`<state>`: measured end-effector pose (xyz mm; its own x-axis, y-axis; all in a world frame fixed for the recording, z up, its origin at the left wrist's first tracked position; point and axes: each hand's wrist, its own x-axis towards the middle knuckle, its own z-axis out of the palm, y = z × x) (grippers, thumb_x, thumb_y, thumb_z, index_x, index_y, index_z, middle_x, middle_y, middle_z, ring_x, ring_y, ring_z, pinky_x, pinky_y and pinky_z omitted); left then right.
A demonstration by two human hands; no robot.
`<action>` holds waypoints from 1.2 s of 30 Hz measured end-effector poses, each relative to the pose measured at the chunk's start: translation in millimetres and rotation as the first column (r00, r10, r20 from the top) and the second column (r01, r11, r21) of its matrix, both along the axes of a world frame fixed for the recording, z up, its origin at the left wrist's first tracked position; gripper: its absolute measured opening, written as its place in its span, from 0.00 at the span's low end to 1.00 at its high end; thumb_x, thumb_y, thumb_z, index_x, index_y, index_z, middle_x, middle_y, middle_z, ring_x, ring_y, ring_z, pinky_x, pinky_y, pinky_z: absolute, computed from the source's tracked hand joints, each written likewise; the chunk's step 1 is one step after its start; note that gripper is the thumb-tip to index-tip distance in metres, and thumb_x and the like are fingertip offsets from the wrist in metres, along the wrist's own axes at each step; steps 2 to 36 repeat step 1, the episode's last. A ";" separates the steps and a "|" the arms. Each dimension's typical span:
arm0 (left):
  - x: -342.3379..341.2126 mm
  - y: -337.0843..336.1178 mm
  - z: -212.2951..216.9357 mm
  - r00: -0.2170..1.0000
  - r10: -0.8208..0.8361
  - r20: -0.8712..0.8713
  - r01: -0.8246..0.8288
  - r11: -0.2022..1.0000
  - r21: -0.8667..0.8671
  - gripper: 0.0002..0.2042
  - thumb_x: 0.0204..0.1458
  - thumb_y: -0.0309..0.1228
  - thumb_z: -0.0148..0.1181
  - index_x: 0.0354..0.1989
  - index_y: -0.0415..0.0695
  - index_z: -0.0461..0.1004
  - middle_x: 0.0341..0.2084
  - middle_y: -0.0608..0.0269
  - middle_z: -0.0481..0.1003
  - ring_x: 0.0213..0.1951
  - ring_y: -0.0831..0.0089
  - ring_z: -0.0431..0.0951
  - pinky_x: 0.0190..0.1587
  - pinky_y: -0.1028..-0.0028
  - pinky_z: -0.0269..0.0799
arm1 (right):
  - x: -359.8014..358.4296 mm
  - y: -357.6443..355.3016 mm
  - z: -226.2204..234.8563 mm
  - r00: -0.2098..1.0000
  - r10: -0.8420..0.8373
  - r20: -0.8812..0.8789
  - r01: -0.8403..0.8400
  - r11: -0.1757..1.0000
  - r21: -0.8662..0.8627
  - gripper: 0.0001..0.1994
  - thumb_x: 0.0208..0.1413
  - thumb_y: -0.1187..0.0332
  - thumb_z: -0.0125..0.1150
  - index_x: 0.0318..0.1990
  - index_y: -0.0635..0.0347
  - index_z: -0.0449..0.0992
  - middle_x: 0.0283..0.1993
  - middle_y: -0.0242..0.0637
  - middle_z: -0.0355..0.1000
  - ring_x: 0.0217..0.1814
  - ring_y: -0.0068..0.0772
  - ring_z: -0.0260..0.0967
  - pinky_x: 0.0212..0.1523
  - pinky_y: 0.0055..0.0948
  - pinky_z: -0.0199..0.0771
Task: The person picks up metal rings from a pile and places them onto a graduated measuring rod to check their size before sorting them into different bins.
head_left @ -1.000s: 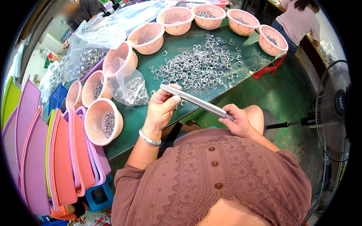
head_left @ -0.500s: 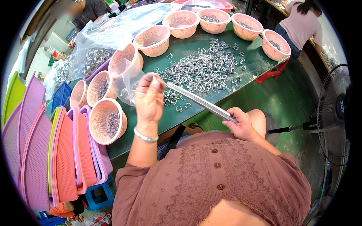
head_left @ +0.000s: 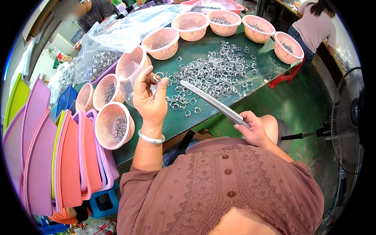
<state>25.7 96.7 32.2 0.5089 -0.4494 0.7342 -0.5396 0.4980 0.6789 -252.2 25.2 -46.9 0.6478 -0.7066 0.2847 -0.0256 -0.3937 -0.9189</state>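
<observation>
My left hand [head_left: 150, 102], with a pale bangle on its wrist, is raised over the table's near left side. Between its thumb and fingertips it pinches a small silver ring [head_left: 157, 76]. In my right hand [head_left: 253, 128] is the thick end of a tapered metal ring mandrel [head_left: 213, 101] with marks along its face. The mandrel slants up and left, and its thin tip stands apart from the ring and my left hand. Beyond it, a wide heap of silver rings [head_left: 215, 70] covers the middle of the green table [head_left: 203, 42], with several loose rings at its near edge.
Pink baskets [head_left: 190, 26] curve around the heap, several holding rings. Clear plastic bags [head_left: 129, 29] lie at the back left. Stacked coloured trays [head_left: 70, 164] stand to my left, above a blue stool [head_left: 102, 201]. A fan [head_left: 348, 113] is at right. Two people work farther off.
My left hand has shifted slightly left, away from the mandrel's tip, and turned, so the ring in its fingers now shows. My right hand keeps the mandrel at nearly the same slant.
</observation>
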 end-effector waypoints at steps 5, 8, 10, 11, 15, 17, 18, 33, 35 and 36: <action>-0.2 -0.1 -0.1 1.000 0.000 0.000 0.000 1.000 0.000 0.20 0.43 0.19 0.60 0.46 0.35 0.65 0.30 0.67 0.67 0.31 0.81 0.64 0.36 0.84 0.62 | -0.1 0.0 0.0 1.000 0.001 0.004 -0.001 1.000 0.009 0.10 0.44 0.76 0.60 0.34 0.62 0.68 0.23 0.28 0.66 0.22 0.15 0.59 0.24 0.15 0.60; -0.2 -0.1 -0.1 1.000 0.000 0.000 0.000 1.000 0.000 0.20 0.43 0.19 0.60 0.46 0.35 0.65 0.30 0.67 0.67 0.31 0.81 0.64 0.36 0.84 0.62 | -0.1 0.0 0.0 1.000 0.001 0.004 -0.001 1.000 0.009 0.10 0.44 0.76 0.60 0.34 0.62 0.68 0.23 0.28 0.66 0.22 0.15 0.59 0.24 0.15 0.60; -0.2 -0.1 -0.1 1.000 0.000 0.000 0.000 1.000 0.000 0.20 0.43 0.19 0.60 0.46 0.35 0.65 0.30 0.67 0.67 0.31 0.81 0.64 0.36 0.84 0.62 | -0.1 0.0 0.0 1.000 0.001 0.004 -0.001 1.000 0.009 0.10 0.44 0.76 0.60 0.34 0.62 0.68 0.23 0.28 0.66 0.22 0.15 0.59 0.24 0.15 0.60; -0.2 -0.1 -0.1 1.000 0.000 0.000 0.000 1.000 0.000 0.20 0.43 0.19 0.60 0.46 0.35 0.65 0.30 0.67 0.67 0.31 0.81 0.64 0.36 0.84 0.62 | -0.1 0.0 0.0 1.000 0.001 0.004 -0.001 1.000 0.009 0.10 0.44 0.76 0.60 0.34 0.62 0.68 0.23 0.28 0.66 0.22 0.15 0.59 0.24 0.15 0.60; -0.2 -0.1 -0.1 1.000 0.000 0.000 0.000 1.000 0.000 0.20 0.43 0.19 0.60 0.46 0.35 0.65 0.30 0.67 0.67 0.31 0.81 0.64 0.36 0.84 0.62 | -0.1 0.0 0.0 1.000 0.001 0.004 -0.001 1.000 0.009 0.10 0.44 0.76 0.60 0.34 0.62 0.68 0.23 0.28 0.66 0.22 0.15 0.59 0.24 0.15 0.60; -0.2 -0.1 -0.1 1.000 0.000 0.000 0.000 1.000 0.000 0.20 0.43 0.19 0.60 0.46 0.35 0.65 0.30 0.67 0.67 0.31 0.81 0.64 0.36 0.84 0.62 | -0.1 0.0 0.0 1.000 0.001 0.004 -0.001 1.000 0.009 0.10 0.44 0.76 0.60 0.34 0.62 0.68 0.23 0.28 0.66 0.22 0.15 0.59 0.24 0.15 0.60; -0.2 -0.1 -0.1 1.000 0.000 0.000 0.000 1.000 0.000 0.20 0.43 0.19 0.60 0.46 0.35 0.65 0.30 0.67 0.67 0.31 0.81 0.64 0.36 0.84 0.62 | -0.1 0.0 0.0 1.000 0.001 0.004 -0.001 1.000 0.009 0.10 0.44 0.76 0.60 0.34 0.62 0.68 0.23 0.28 0.66 0.22 0.15 0.59 0.24 0.15 0.60; -0.2 -0.1 -0.1 1.000 0.000 0.000 0.000 1.000 0.000 0.20 0.43 0.19 0.60 0.46 0.35 0.65 0.30 0.67 0.67 0.31 0.81 0.64 0.36 0.84 0.62 | -0.1 0.0 0.0 1.000 0.001 0.004 -0.001 1.000 0.009 0.10 0.44 0.76 0.60 0.34 0.62 0.68 0.23 0.28 0.66 0.22 0.15 0.59 0.24 0.15 0.60; -0.2 -0.1 -0.1 1.000 0.000 0.000 0.000 1.000 0.000 0.20 0.43 0.19 0.60 0.46 0.35 0.65 0.30 0.67 0.67 0.31 0.81 0.64 0.36 0.84 0.62 | -0.1 0.0 0.0 1.000 0.001 0.004 -0.001 1.000 0.009 0.10 0.44 0.76 0.60 0.34 0.62 0.68 0.23 0.28 0.66 0.22 0.15 0.59 0.24 0.15 0.60; -0.2 -0.1 -0.1 1.000 0.000 0.000 0.000 1.000 0.000 0.20 0.43 0.19 0.60 0.46 0.35 0.65 0.30 0.67 0.67 0.31 0.81 0.64 0.36 0.84 0.62 | -0.1 0.0 0.0 1.000 0.001 0.004 -0.001 1.000 0.009 0.10 0.44 0.76 0.60 0.34 0.62 0.68 0.23 0.28 0.66 0.22 0.15 0.59 0.24 0.15 0.60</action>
